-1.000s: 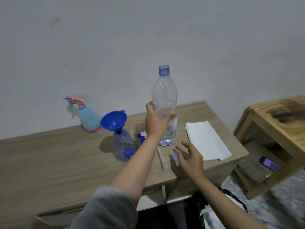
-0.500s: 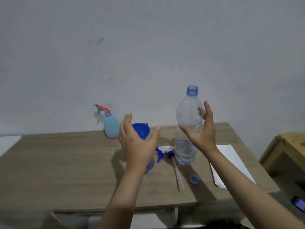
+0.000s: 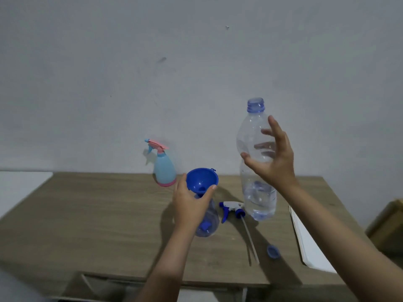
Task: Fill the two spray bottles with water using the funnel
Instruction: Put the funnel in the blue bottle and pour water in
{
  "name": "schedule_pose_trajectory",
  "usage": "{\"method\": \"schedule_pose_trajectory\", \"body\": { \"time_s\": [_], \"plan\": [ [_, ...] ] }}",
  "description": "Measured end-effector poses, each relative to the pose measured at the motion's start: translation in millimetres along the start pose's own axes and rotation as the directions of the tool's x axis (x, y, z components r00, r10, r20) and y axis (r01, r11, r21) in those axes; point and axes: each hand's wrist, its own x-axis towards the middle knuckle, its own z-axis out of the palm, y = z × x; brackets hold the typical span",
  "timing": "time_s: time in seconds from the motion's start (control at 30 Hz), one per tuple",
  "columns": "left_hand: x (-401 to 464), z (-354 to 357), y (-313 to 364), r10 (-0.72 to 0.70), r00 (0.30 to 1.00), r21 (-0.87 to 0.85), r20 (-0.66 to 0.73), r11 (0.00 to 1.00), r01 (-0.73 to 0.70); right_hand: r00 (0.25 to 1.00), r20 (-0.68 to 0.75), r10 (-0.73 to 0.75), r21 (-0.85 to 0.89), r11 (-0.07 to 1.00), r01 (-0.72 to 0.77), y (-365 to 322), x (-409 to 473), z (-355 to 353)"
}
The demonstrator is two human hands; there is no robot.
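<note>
My right hand [image 3: 273, 162] wraps the upright water bottle [image 3: 257, 162] mid-body, fingers curled round it; cap off, some water low inside, long axis vertical. Funnel [image 3: 201, 180] sits down-left of the bottle mouth, seated in the clear spray bottle [image 3: 208, 223]; my left hand [image 3: 192, 203] grips the funnel stem and bottle neck. Right hand is nearer the pour. Count on the wooden table [image 3: 98, 214]: 2 spray bottles, the light-blue spray bottle [image 3: 164, 171] standing behind, 1 funnel, 1 loose trigger head [image 3: 232, 209], 1 blue cap [image 3: 273, 251].
</note>
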Motion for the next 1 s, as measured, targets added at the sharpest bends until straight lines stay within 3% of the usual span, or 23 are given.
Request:
{"method": "schedule_pose_trajectory", "body": {
  "time_s": [0.17, 0.3, 0.47, 0.67, 1.0],
  "plan": [
    [2.7, -1.8, -1.4, 0.019, 1.000, -0.021, 0.001, 1.000, -0.019, 0.965, 0.259, -0.043, -0.083, 0.994, 0.067, -46.0, 20.6, -7.8],
    [4.9, -3.6, 2.1, 0.011, 1.000, -0.038, 0.018, 0.999, -0.011, 0.898, 0.436, 0.058, -0.165, 0.986, 0.017, -62.4, 15.9, -17.6],
    [4.1, -5.5, 2.3, 0.021, 0.999, -0.037, 0.042, 0.999, -0.019, 0.760, 0.622, 0.190, -0.311, 0.950, 0.018, -70.9, 4.3, -23.1],
    [7.8, -5.1, 1.3, 0.024, 0.998, -0.051, 0.049, 0.998, -0.022, 0.613, 0.718, 0.330, -0.469, 0.880, 0.076, -64.4, -1.9, -21.8],
    [9.8, -5.8, 0.9, 0.005, 0.999, -0.054, 0.042, 0.999, -0.002, 0.478, 0.787, 0.391, -0.520, 0.837, 0.172, -58.1, 7.2, -18.1]
  ]
}}
